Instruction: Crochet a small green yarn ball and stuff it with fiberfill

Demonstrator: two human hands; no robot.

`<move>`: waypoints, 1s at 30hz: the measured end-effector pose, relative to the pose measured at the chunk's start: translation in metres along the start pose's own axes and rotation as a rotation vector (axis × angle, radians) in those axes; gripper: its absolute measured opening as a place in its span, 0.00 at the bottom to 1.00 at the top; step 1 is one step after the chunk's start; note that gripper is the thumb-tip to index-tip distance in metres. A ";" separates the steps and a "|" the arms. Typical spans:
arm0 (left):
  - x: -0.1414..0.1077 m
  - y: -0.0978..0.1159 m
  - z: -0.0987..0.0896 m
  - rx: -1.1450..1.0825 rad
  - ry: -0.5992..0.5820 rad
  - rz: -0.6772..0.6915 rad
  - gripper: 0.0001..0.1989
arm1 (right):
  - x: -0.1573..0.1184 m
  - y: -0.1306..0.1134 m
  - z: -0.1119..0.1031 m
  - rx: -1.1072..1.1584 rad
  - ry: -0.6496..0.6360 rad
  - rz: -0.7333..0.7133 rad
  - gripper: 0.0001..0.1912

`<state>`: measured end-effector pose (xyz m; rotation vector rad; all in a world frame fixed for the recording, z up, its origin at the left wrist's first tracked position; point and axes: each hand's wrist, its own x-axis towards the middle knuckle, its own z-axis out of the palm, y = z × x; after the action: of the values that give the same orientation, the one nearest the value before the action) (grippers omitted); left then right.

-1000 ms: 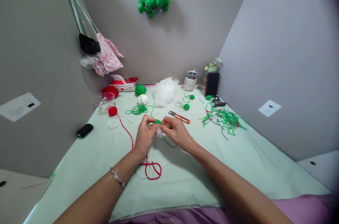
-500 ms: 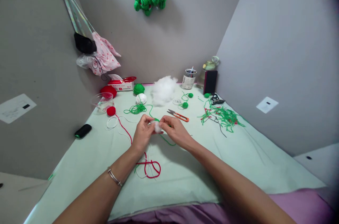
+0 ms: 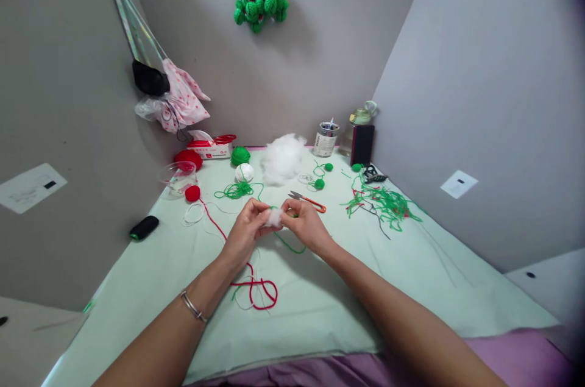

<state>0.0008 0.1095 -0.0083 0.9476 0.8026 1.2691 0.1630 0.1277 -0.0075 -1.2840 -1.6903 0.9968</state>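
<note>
Over the middle of the table, my left hand and my right hand meet at a small tuft of white stuffing. Fingers of both hands pinch it from either side. A bit of green yarn shows at the tuft's upper edge, and a green strand trails below the hands. Just behind my right hand lie orange-handled snips. The large heap of white stuffing rests farther back. Whatever else is between the fingers is too small to make out.
Green yarn, a white ball and a small red ball lie left of centre. Loose red yarn curls near the front. Green scraps are at the right; a dark phone stands at the back right.
The tuft looks slightly wider between my fingers, and my right hand has shifted a little to the right. The whole view has moved slightly.
</note>
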 end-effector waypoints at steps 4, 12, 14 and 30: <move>0.003 -0.008 -0.001 -0.009 0.007 -0.034 0.21 | 0.001 0.003 0.001 -0.027 0.011 -0.008 0.04; 0.006 -0.023 -0.003 0.064 0.050 -0.022 0.18 | -0.012 -0.009 0.003 -0.160 -0.023 -0.119 0.07; 0.007 -0.024 -0.004 0.107 0.092 0.027 0.17 | -0.017 -0.013 0.007 -0.189 -0.046 -0.138 0.06; 0.009 0.011 -0.021 0.203 0.171 0.198 0.18 | -0.005 0.003 -0.045 -0.625 -0.174 0.031 0.12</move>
<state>-0.0217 0.1212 -0.0064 1.1121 1.0048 1.4748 0.2062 0.1290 0.0066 -1.6487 -2.2283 0.6219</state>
